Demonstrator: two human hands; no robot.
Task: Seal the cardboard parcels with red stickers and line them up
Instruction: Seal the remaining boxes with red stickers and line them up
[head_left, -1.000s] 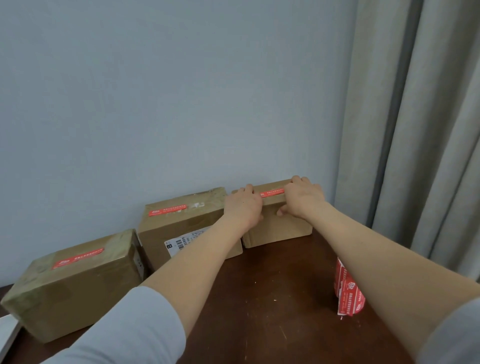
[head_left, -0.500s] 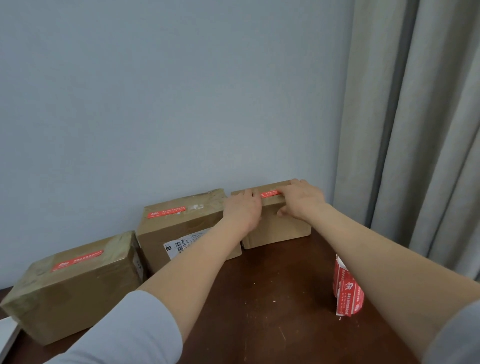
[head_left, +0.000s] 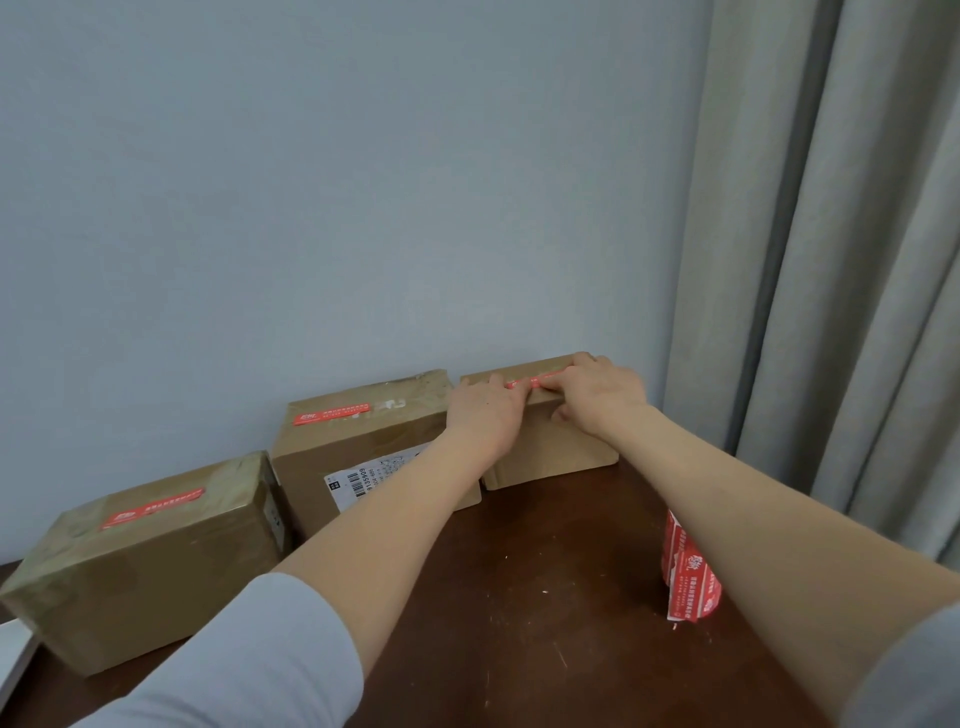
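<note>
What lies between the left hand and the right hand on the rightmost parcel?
A short stretch of red sticker on the parcel top, seen in head view.

- Left sleeve (head_left: 249, 660): pale grey-blue, plain smooth cloth, ends near the elbow, left of the sticker roll (head_left: 691, 571).
- Right sleeve (head_left: 914, 680): same pale grey, right of the sticker roll.
- Left forearm (head_left: 395, 519) and right forearm (head_left: 753, 519): bare.

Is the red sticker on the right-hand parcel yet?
On: the red sticker lies along the top of the right-hand parcel, left hand and right hand pressing it down.
</note>
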